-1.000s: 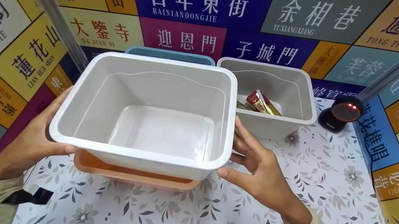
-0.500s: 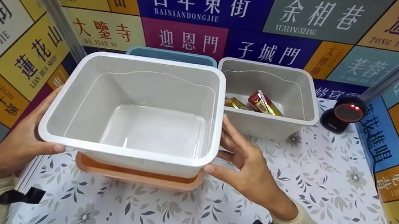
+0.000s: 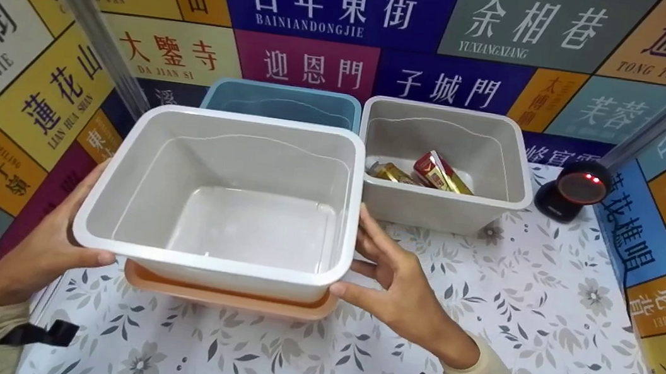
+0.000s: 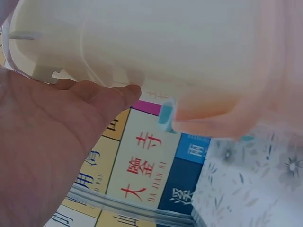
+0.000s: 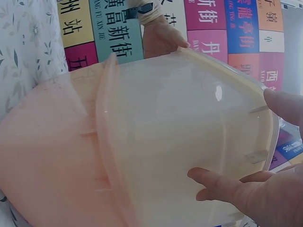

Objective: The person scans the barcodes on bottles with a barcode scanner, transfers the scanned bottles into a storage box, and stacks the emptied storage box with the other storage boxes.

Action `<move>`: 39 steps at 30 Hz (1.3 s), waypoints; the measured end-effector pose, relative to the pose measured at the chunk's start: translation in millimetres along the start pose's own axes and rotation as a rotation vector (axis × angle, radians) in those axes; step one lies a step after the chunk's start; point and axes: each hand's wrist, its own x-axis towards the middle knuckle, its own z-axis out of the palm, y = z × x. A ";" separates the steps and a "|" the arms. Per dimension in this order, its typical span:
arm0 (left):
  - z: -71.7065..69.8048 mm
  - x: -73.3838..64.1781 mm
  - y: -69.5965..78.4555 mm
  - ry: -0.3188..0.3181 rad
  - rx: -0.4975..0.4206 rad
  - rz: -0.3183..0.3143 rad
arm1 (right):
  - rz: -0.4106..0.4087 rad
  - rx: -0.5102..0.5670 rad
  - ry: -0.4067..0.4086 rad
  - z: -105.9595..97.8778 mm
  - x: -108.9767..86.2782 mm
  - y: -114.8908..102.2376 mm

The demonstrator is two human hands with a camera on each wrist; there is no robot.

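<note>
Both hands hold a white plastic storage bin [image 3: 255, 228], its inside bare and its mouth tilted toward me. My left hand [image 3: 46, 247] grips its left side, thumb along the front rim and fingers under the rim in the left wrist view. My right hand [image 3: 397, 284] grips the right side, thumb at the front corner; its fingers [image 5: 213, 182] lie against the outer wall. Directly below is an orange bin [image 3: 230, 300], mostly hidden. In the right wrist view the white bin's base is inside the orange bin's rim [image 5: 105, 123]; whether it rests on the bottom is hidden.
Behind, a blue bin [image 3: 283, 101] stands at the back wall. Beside it a grey-white bin [image 3: 432, 209] holds a red-and-gold packet [image 3: 440, 171] and another gold packet [image 3: 392, 172]. A black scanner [image 3: 574, 188] with red lights stands at right, on a flower-patterned tablecloth [image 3: 547, 302].
Both hands have moved the white bin left and then down toward the orange bin. More of the blue bin and the gold packet shows now. The orange bin stays in place.
</note>
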 end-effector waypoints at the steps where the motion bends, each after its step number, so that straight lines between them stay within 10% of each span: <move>1: -0.2 -0.5 -2.6 0.001 0.002 -0.001 | 0.004 0.001 -0.001 0.3 -0.9 1.8; 39: 1.9 -11.7 -56.6 -0.057 -0.026 -0.112 | 0.065 0.049 -0.021 6.8 -19.3 46.8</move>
